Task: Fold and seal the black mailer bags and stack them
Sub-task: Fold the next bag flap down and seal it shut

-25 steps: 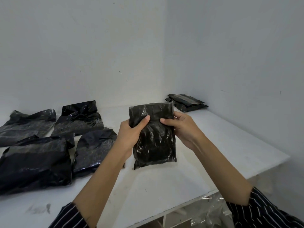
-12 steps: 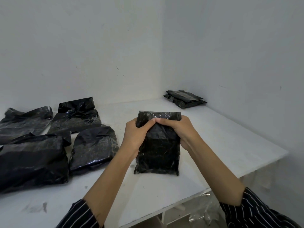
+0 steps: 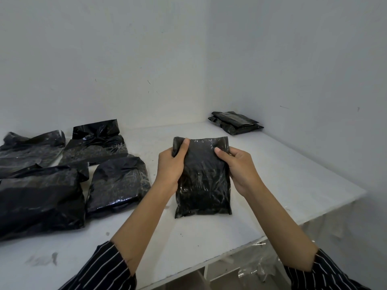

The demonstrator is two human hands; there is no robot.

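Black mailer bag (image 3: pixel 204 185) stands upright on the table (image 3: pixel 282 174), left hand (image 3: pixel 169 168) and right hand (image 3: pixel 240 170) both with fingers clamped on its top corners, thumbs in front. Best to run firm pressure along the folded flap, corner to corner, so the seal takes before stacking.

Behind the held mailer bag (image 3: pixel 203 185), the fingers of the left hand (image 3: pixel 169 170) and right hand (image 3: pixel 240 170) are hidden; only the thumbs show on its front. Far left of it, a bulky bag (image 3: pixel 37 201) and a flatter bag (image 3: pixel 27 149) run off the picture's edge. Beyond it, the corner stack (image 3: pixel 235 122) is too small to count. Below it, crumpled clear plastic (image 3: pixel 257 266) lies half hidden under the surface (image 3: pixel 293 174)
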